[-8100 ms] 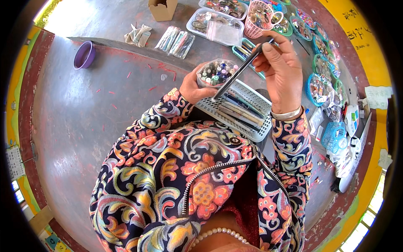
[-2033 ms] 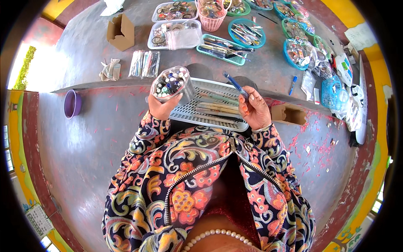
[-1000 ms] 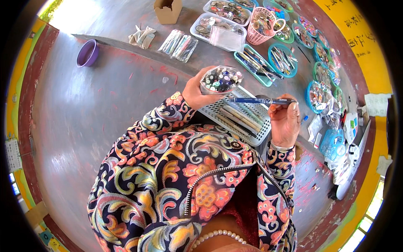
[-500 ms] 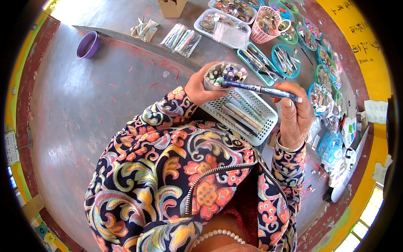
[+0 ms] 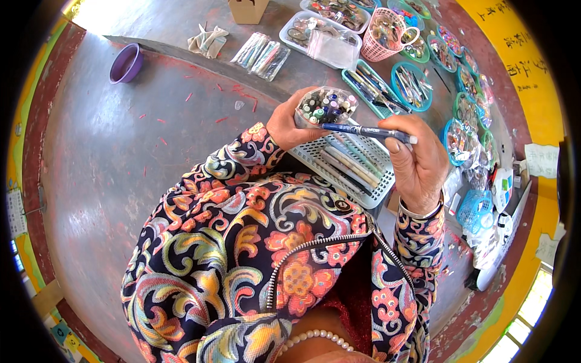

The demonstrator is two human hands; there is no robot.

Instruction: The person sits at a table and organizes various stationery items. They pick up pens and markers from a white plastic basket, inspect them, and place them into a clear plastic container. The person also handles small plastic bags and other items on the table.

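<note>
My left hand (image 5: 289, 123) is closed around a clear container of pens (image 5: 327, 107), whose many coloured ends face up. Between the thumb and fingers of my right hand (image 5: 417, 158) is a dark blue pen (image 5: 357, 130), lying nearly level. Its left end is at the near rim of the container; I cannot tell whether it touches. Under both hands is a pale perforated basket (image 5: 382, 189). Several light and dark pens (image 5: 350, 168) lie in it side by side. My left hand hides part of the container's side.
Beyond my hands stand a teal tray of pens (image 5: 370, 91), a round teal basket of pens (image 5: 411, 88) and a pink basket (image 5: 382, 35). Bagged pens (image 5: 261, 55) and a grey cloth (image 5: 207, 41) lie farther left. A purple bowl (image 5: 126, 64) sits at the far left.
My right hand has shifted slightly left with the blue pen, and its fingers have closed farther along it. The container in my left hand has barely moved.
</note>
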